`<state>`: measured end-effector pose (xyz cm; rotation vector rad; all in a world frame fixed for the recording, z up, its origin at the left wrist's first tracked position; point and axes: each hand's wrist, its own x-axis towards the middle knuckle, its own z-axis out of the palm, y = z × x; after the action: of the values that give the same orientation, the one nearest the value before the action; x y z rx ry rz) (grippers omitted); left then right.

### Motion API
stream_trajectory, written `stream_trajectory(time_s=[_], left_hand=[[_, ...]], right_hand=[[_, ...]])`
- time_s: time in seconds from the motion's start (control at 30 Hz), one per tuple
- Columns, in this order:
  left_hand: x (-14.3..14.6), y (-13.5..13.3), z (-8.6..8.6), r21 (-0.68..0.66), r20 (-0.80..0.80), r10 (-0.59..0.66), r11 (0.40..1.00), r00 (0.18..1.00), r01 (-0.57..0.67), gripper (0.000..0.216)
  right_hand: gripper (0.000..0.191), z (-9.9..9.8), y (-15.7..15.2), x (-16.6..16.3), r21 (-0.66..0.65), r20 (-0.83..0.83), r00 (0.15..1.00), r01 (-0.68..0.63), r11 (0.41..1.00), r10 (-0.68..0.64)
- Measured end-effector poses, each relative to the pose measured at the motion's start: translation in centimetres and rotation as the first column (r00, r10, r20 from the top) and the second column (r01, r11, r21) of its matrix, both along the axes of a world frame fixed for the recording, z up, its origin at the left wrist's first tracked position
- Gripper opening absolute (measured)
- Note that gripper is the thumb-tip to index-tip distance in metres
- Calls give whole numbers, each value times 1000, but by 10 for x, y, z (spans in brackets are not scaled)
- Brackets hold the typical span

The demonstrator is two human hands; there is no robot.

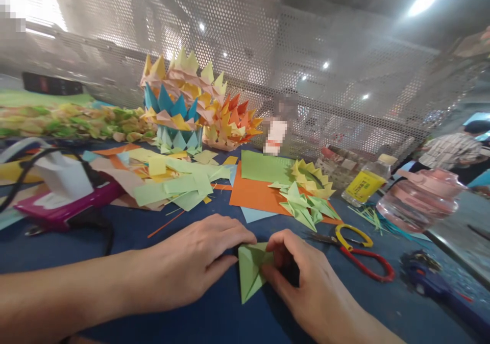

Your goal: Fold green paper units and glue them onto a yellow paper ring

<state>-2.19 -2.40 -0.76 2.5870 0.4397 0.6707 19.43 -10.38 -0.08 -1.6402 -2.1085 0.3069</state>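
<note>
A folded light-green paper piece lies on the dark blue table between my hands. My left hand rests palm down with its fingertips pressing the piece's upper left edge. My right hand pinches the piece's right side with curled fingers. Just beyond lie several finished green and yellow folded points on an orange sheet.
A tall stack of spiky paper rings stands at the back. Loose paper scraps cover the left middle. Scissors with red and yellow handles lie at right, near a glue bottle and a pink jar. A pink tool with a black cable sits at left.
</note>
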Motion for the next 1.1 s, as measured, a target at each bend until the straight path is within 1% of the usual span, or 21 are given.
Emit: stream_trajectory(time_s=[0.1,0.2,0.33,0.4,0.5,0.57,0.7,0.83,0.9,1.0,1.07,1.1], left_hand=[[0,0,2,32,34,-25,999,999,24,30],[-1,-1,3,101,45,-75,992,996,70,31],[-3,-3,6,220,-9,-171,961,985,169,37],[-4,-3,7,281,-24,-201,939,979,199,37],[-4,-3,8,353,-19,-185,918,983,180,33],[-3,-5,9,379,-17,-172,911,985,166,30],[-2,-14,13,340,-52,-201,918,978,207,26],[-2,-19,12,360,-13,-163,920,987,156,22],[-3,-18,8,394,-20,-166,905,986,160,21],[-3,-16,5,455,-30,-199,870,979,191,26],[-3,-17,6,501,-35,-176,849,984,170,28],[-3,-19,7,517,-40,-148,843,988,147,28]], right_hand=[[11,-1,1,0,-5,-3,1000,17,1000,-17],[11,0,0,0,-6,-11,1000,18,1000,-18],[12,-1,0,0,10,-4,1000,12,1000,-12],[13,-2,0,1,21,3,1000,-1,1000,0],[14,-3,0,0,39,5,1000,-22,999,22],[13,-3,-1,0,44,-7,999,-44,998,44],[10,0,-3,-1,33,-56,993,-97,995,99],[10,3,-3,0,27,-70,992,-102,994,104],[10,5,-3,0,31,-74,992,-96,995,98],[10,8,-4,0,41,-99,990,-96,995,100],[9,11,-6,-1,36,-101,988,-114,993,117],[14,12,-7,-2,41,-93,987,-130,991,134]])
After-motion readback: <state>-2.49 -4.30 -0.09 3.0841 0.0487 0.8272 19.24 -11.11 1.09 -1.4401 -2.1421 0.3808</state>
